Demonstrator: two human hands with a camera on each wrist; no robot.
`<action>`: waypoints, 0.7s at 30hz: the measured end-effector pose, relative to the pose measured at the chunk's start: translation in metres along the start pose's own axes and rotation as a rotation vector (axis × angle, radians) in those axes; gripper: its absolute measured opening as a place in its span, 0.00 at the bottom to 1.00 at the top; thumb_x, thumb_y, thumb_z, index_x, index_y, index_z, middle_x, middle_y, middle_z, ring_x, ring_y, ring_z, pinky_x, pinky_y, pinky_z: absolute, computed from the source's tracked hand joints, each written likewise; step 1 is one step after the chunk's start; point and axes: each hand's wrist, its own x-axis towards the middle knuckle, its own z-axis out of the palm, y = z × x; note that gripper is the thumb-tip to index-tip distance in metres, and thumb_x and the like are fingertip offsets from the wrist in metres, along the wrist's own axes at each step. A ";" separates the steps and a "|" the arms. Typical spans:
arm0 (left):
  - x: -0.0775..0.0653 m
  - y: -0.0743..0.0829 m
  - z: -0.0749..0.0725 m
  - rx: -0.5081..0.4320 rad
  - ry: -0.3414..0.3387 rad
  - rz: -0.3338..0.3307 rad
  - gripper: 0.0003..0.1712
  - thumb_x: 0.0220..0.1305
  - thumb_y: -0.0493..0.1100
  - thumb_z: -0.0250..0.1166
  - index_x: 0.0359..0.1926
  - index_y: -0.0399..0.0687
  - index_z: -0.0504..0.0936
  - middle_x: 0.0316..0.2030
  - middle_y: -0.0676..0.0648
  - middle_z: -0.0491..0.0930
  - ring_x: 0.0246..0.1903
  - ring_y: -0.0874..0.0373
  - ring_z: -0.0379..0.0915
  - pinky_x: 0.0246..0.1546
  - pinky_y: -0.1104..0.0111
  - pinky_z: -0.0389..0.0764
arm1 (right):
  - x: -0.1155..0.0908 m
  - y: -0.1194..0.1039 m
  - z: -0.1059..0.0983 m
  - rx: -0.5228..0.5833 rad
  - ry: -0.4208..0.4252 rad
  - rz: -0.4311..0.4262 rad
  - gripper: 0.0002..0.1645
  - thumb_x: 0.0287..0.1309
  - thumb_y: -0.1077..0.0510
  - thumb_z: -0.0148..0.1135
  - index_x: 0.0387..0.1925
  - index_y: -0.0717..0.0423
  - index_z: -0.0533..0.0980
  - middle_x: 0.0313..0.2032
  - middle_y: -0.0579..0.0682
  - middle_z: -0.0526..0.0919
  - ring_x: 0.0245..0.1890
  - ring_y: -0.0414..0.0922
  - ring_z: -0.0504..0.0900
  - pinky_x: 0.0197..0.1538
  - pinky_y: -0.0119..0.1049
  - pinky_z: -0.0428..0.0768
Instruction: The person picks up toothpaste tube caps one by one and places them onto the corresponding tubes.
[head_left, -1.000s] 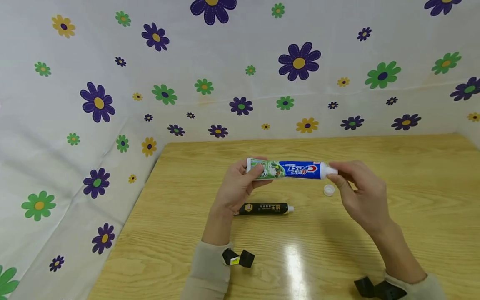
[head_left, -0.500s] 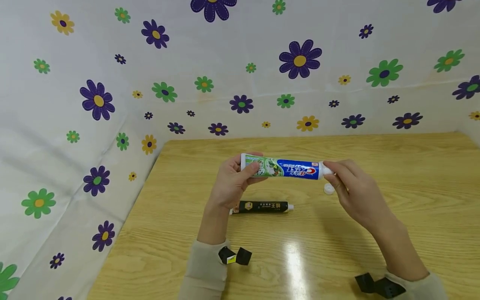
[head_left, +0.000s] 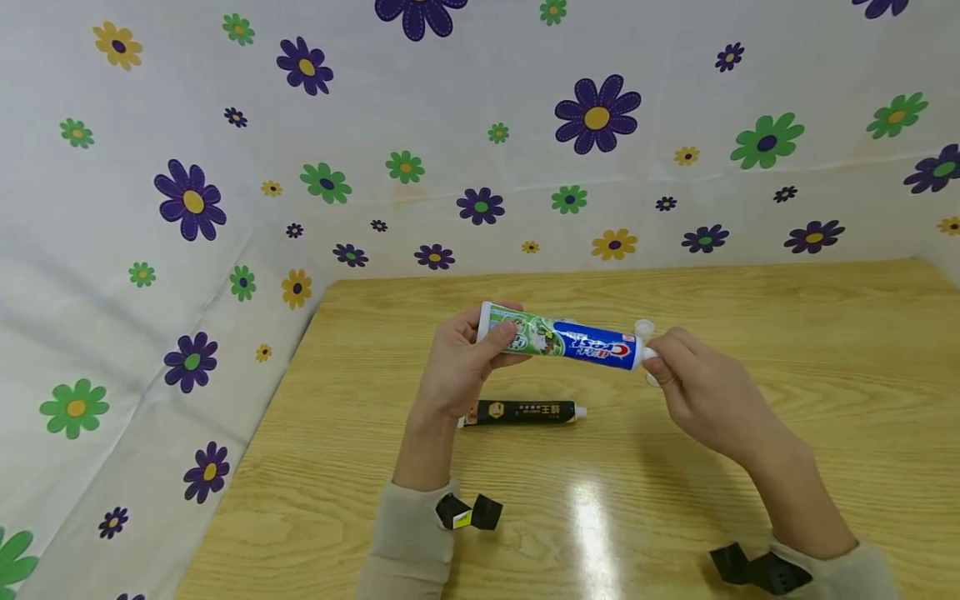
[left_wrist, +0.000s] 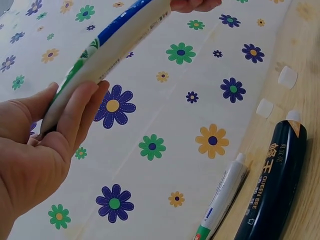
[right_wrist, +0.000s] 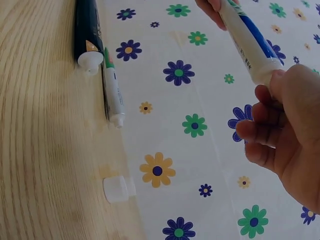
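Note:
My left hand (head_left: 467, 358) grips a green, white and blue Crest toothpaste tube (head_left: 592, 343) near its flat crimped end, thumb on the printed face. The tube is off the table, its narrow end tilted slightly down to the right. At that end my right hand (head_left: 705, 396) pinches the white tip between thumb and fingers. Those fingers hide most of the tip, so I cannot tell whether a cap sits on it. In the right wrist view, the right thumb presses near the tube's shoulder (right_wrist: 270, 70).
A black toothpaste tube (head_left: 525, 412) lies on the wooden table (head_left: 337, 467) below the hands. Beyond it lies a slim white and green tube (left_wrist: 222, 195), mostly hidden in the head view. Two white caps (left_wrist: 287, 77) lie on the table. Flowered cloth (head_left: 480, 108) stands behind.
The narrow end of the Crest tube has dipped, with my right hand following it down. A white cap beyond the tube has come into sight. Both hands keep their hold.

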 end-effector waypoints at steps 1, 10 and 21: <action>-0.001 0.000 0.000 0.008 -0.011 0.016 0.20 0.72 0.28 0.54 0.61 0.19 0.69 0.56 0.28 0.73 0.49 0.51 0.81 0.48 0.64 0.83 | 0.000 0.000 -0.001 0.023 -0.005 0.009 0.12 0.76 0.55 0.46 0.38 0.56 0.71 0.29 0.43 0.69 0.25 0.35 0.63 0.26 0.29 0.64; -0.006 0.003 0.001 0.079 -0.068 0.204 0.20 0.70 0.30 0.58 0.58 0.18 0.70 0.50 0.30 0.80 0.46 0.51 0.83 0.45 0.61 0.84 | 0.003 -0.005 0.000 0.250 0.070 0.020 0.18 0.77 0.53 0.40 0.32 0.58 0.67 0.26 0.40 0.62 0.24 0.34 0.59 0.26 0.27 0.60; -0.001 -0.007 0.011 0.079 -0.096 0.374 0.23 0.70 0.35 0.61 0.56 0.17 0.70 0.52 0.20 0.75 0.49 0.51 0.83 0.46 0.60 0.84 | 0.001 -0.012 -0.004 0.360 0.137 0.160 0.15 0.77 0.62 0.41 0.32 0.60 0.69 0.23 0.41 0.64 0.21 0.36 0.61 0.23 0.30 0.61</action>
